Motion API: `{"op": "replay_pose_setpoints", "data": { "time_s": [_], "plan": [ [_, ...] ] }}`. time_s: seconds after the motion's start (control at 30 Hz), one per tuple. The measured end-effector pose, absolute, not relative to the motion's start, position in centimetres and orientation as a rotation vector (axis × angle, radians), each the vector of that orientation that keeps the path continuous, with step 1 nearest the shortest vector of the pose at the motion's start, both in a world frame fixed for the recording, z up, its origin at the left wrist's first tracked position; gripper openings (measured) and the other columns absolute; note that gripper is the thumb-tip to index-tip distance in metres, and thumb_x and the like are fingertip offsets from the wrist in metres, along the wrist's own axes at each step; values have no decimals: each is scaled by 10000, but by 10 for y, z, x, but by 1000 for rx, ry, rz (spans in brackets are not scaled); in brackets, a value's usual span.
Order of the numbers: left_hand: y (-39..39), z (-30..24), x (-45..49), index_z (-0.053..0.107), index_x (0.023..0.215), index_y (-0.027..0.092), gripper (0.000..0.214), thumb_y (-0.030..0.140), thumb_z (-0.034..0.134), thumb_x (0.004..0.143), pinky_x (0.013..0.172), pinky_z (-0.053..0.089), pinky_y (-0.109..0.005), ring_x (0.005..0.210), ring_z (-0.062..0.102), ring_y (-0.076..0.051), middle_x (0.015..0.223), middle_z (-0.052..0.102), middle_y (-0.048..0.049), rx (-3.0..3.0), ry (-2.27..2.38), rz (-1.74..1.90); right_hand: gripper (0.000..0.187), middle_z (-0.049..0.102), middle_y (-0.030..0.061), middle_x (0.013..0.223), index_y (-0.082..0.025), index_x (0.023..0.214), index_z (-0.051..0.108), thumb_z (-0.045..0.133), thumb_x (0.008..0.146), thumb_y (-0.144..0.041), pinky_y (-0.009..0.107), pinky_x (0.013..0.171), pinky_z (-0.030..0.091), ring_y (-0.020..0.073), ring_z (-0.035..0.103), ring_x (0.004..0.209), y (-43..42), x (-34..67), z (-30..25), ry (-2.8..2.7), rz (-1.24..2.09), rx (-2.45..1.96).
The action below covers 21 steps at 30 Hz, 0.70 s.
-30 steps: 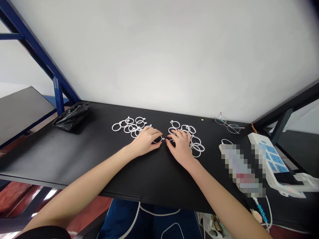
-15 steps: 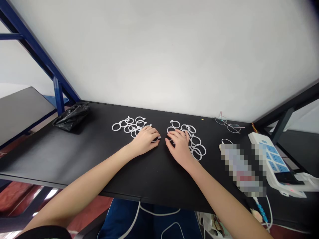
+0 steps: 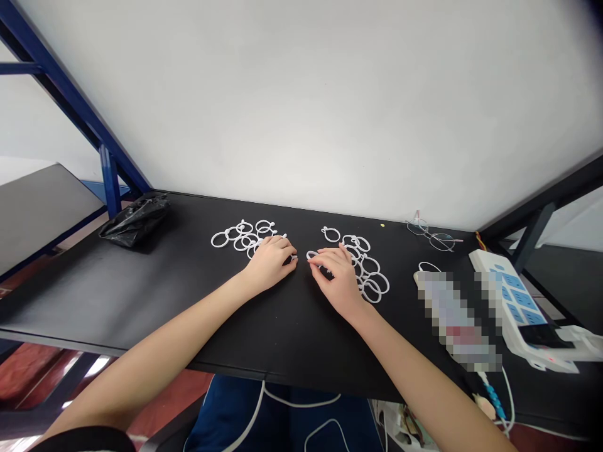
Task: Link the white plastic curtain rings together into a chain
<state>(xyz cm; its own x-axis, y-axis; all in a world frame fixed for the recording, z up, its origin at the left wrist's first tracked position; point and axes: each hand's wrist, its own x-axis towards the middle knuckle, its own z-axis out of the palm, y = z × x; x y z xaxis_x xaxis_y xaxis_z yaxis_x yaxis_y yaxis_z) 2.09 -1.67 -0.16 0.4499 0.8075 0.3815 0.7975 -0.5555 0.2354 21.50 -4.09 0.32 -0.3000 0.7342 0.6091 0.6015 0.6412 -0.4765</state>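
Several white curtain rings [image 3: 220,240], each with a small eyelet, lie in a loose heap on the left of the black table. A second heap of the same curtain rings [image 3: 379,282] lies to the right, partly under my right hand [image 3: 340,276]. My right thumb and fingertips pinch one white curtain ring [image 3: 310,254], held at the inner side of that heap. My left hand [image 3: 270,262] rests at the inner edge of the left heap, with its fingers closed on a curtain ring. Only a small white end of that ring shows at the fingertips; the rest is hidden.
On the black table [image 3: 188,276], a crumpled black plastic bag [image 3: 136,221] lies far left. Eyeglasses [image 3: 441,242] lie at the back right. A blurred phone-like object [image 3: 455,320] with a cable and a white power strip [image 3: 504,295] stand at the right. A white wall rises behind.
My right hand has picked a ring from the right heap and closed its fingertips on it. My left hand has moved slightly left, and its ring is now mostly hidden.
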Motion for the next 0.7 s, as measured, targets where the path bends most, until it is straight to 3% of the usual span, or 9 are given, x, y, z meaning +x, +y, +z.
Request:
{"op": "replay_pose_setpoints", "data": {
  "time_s": [0.33,0.57,0.7],
  "plan": [
    [-16,-2,19,666,905,169,148,227,530,904,814,460,-400,898,586,-246,883,638,-68,2678,1536,693,158,715,9,801,-253,830,647,551,872,-134,502,1061,380,215,670,887,-42,214,3,-1992,211,-1004],
    [-21,4,22,558,1190,184,276,222,497,923,880,463,-398,964,594,-232,1026,619,-84,2672,1355,897,185,724,25,853,-253,884,679,548,862,-124,518,1061,401,219,679,919,-40,215,-2,-1983,216,-983],
    [-25,10,25,549,1199,166,282,195,451,936,822,480,-352,862,586,-198,960,624,-80,2710,1149,957,208,735,24,861,-264,889,680,535,865,-117,526,1052,410,227,683,922,-39,215,-2,-2005,229,-991]
  ]
}}
